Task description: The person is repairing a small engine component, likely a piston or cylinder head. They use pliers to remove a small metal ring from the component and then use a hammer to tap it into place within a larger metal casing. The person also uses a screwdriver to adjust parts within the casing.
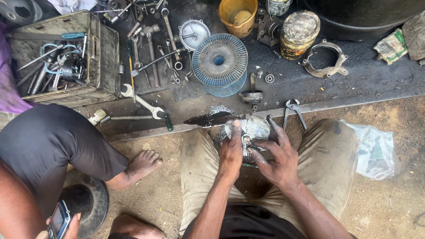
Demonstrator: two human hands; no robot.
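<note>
Between my knees I hold a shiny round metal engine part (pixel 253 128) over the dirt. My left hand (pixel 231 152) grips its left side, thumb pointing up along the rim. My right hand (pixel 275 157), black with grease, wraps the right side, with a fingertip at the small hub in the part's middle. A dark wet patch (pixel 208 118) spreads on the metal edge strip just beyond the part. Snap-ring pliers (pixel 292 109) lie just right of my right hand.
A metal crate of tools (pixel 99 57) stands at the left. Spanners (pixel 141 102), a blue finned disc (pixel 220 59), a yellow bucket (pixel 238 15), a tin (pixel 299 33) and a gasket-shaped bracket (pixel 325 59) lie beyond. A plastic bag (pixel 374 148) lies right. Another person's foot (pixel 141 164) and phone (pixel 59 219) are left.
</note>
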